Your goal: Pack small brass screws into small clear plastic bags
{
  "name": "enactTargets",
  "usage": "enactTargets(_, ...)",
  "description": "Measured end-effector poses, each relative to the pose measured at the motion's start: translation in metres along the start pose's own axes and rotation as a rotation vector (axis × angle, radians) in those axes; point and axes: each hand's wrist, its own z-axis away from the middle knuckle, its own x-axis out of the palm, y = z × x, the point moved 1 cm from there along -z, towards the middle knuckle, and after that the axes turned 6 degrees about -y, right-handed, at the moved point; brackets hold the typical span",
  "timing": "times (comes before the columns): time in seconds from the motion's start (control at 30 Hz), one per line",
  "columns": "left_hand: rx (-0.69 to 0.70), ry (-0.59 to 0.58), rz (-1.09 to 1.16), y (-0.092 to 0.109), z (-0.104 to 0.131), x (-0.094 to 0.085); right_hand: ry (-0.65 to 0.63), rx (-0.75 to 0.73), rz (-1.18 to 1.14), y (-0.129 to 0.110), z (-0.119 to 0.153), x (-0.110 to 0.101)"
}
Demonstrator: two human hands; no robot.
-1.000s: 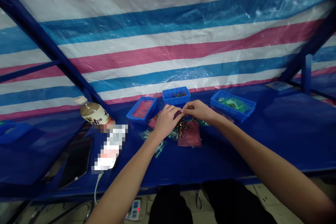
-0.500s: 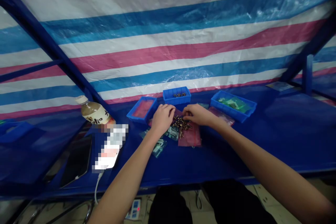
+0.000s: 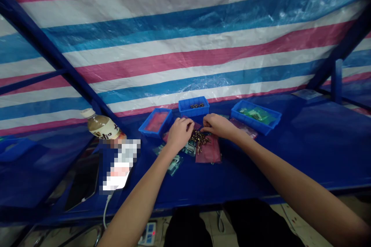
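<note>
A: At the fingers of the left hand, gripping anything?
B: Curled inward, close to the thumb; impossible to tell whether pinching a piece.
A: And on the right hand?
B: Bent and bunched together, pointing down toward the middle of the frame; contents hidden, so no telling there either.
A: Any risk from here?
B: Likely scattering the small metal pieces, by brushing the loose heap with a fingertip or tugging the thin plastic underneath. Possibly also losing hold of a tiny piece, from gripping too near its end.
A: Where to look for the heap?
B: Just below and between both sets of fingertips, near the centre, partly on the pink bag.
A: Farther out?
B: Left of the heap and lower, greenish bags on the desk. Above, at centre, a blue bin with a few similar pieces. To either side, a bin with pink contents and a bin with green contents.
A: At the left of the frame?
B: A bottle, tilted in view, well apart from the hands.
</note>
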Motion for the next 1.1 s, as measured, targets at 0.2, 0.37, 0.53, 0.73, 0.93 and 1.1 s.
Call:
enactTargets(0.2, -0.040, -0.121, 0.387, 0.003, -0.002, -0.002, 0.143, -0.143, -0.098, -0.014, 0.002, -0.009)
enactTargets(0.37, -0.060, -0.161, 0.589, 0.000, -0.003, 0.001, 0.175, -0.222, -0.124, -0.020, 0.004, -0.010)
enactTargets(0.53, -0.069, -0.145, 0.688, -0.003, -0.004, 0.003, 0.187, -0.236, -0.160, -0.019, 0.004, -0.010)
enactTargets(0.73, -0.131, 0.010, 0.626, -0.009, -0.005, 0.003, 0.224, -0.135, -0.242, -0.011, 0.000, -0.012)
enactTargets(0.93, -0.106, 0.025, 0.558, -0.011, -0.005, 0.004, 0.130, -0.141, -0.301, -0.014, -0.002, -0.010)
enactTargets(1.1, -0.086, 0.013, 0.483, -0.009, -0.004, 0.001, 0.068, -0.140, -0.298, -0.017, 0.000, -0.014)
